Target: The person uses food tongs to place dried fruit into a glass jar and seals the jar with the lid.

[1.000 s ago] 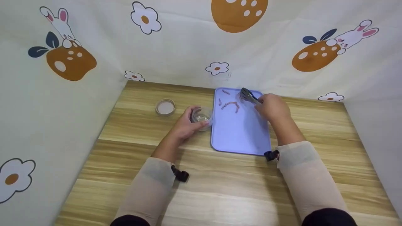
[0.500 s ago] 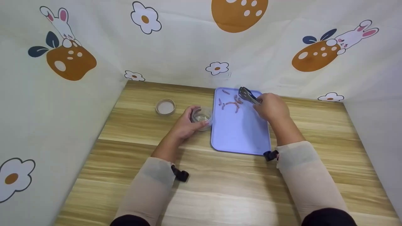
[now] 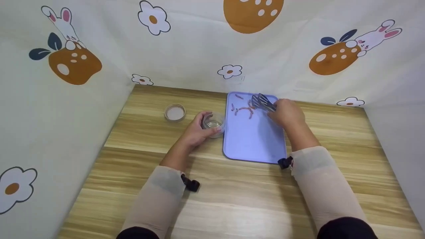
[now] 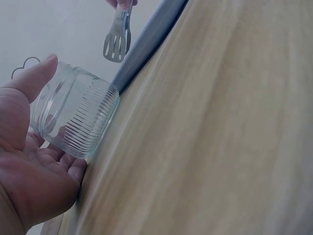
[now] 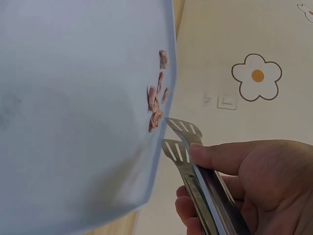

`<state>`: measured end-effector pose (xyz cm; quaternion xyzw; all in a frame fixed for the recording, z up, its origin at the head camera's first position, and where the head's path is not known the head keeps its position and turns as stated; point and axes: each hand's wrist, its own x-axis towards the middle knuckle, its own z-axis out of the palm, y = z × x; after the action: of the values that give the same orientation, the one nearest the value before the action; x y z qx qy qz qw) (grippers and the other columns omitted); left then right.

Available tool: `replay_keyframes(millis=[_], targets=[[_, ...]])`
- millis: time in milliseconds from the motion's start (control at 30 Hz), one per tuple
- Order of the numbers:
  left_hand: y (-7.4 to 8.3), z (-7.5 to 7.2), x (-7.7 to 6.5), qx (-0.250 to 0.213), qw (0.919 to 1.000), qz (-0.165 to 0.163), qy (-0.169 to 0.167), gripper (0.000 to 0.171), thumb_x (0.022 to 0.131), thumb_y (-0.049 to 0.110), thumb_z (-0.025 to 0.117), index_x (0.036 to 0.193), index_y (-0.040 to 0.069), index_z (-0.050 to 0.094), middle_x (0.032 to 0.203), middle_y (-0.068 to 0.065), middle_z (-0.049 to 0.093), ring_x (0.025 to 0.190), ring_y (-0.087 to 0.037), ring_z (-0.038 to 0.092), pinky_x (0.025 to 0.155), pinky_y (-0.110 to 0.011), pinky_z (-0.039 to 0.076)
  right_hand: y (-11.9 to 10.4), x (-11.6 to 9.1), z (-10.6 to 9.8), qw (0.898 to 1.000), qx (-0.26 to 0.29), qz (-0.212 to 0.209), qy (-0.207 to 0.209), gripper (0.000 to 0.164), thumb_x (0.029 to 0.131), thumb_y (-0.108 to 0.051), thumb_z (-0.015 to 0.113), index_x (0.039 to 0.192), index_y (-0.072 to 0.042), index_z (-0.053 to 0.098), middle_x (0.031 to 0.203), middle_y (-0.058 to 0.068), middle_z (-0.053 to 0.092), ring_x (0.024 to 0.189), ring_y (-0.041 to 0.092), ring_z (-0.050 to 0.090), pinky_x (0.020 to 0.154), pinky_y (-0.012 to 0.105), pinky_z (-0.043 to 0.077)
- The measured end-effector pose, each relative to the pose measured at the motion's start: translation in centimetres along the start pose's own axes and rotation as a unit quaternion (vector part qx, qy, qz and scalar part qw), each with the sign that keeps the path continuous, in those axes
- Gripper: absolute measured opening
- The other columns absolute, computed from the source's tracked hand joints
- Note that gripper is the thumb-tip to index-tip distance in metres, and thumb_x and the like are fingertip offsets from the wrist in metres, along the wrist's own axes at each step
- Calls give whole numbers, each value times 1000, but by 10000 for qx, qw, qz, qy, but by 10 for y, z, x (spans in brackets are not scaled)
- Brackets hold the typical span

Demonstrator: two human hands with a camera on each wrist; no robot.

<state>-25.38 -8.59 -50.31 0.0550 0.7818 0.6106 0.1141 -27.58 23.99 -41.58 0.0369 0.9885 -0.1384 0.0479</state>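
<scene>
My left hand (image 3: 196, 134) curls around a clear ribbed glass jar (image 3: 214, 124) with no lid on it, standing at the tray's left edge. In the left wrist view the jar (image 4: 80, 115) is upright on the table, thumb on one side and fingers on the other. With my right hand (image 3: 289, 114) I grip metal tongs (image 3: 264, 101) with slotted ends. The right wrist view shows the tongs (image 5: 210, 186) spread apart with nothing between the ends. Several shrivelled reddish-brown strips (image 5: 151, 96) lie near the far end of the light blue tray (image 3: 252, 139), close to the tong ends.
A round lid (image 3: 175, 113) lies on the wooden table (image 3: 219, 196), left of the jar. Behind the tray rises a patterned cloth wall (image 3: 199, 49), with side walls to the left and right.
The tongs were down by the strips, then lifted slightly; their ends have now spread apart. Some strips lie in different spots near the tong ends. My left hand and the jar have stayed put.
</scene>
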Motion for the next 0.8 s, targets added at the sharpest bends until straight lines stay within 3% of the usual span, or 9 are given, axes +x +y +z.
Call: replay_keyframes(millis=[300, 500, 800], targets=[[0, 0, -1, -37, 10000, 21, -18, 84, 69, 49, 87, 139, 30, 46, 147, 3, 49, 140, -24, 41, 122, -42, 23, -3, 3, 1, 9996, 88, 155, -210, 39, 91, -31, 67, 117, -2, 64, 109, 17, 63, 92, 33, 55, 83, 49, 49], [-2, 3, 1, -204, 9996, 160, -61, 85, 70, 45, 87, 141, 24, 45, 146, 3, 50, 139, -23, 42, 122, -40, 24, 0, 6, 0, 9998, -115, -16, -131, 39, 88, -35, 67, 108, -2, 67, 106, 19, 66, 89, 33, 56, 79, 50, 48], [-1, 2, 0, -165, 9997, 166, -5, 85, 71, 45, 87, 142, 22, 45, 145, 4, 51, 140, -22, 41, 122, -40, 23, 0, 9, -1, 9999, -38, 54, -149, 30, 88, -29, 65, 101, -2, 67, 99, 17, 65, 83, 32, 55, 73, 46, 46]])
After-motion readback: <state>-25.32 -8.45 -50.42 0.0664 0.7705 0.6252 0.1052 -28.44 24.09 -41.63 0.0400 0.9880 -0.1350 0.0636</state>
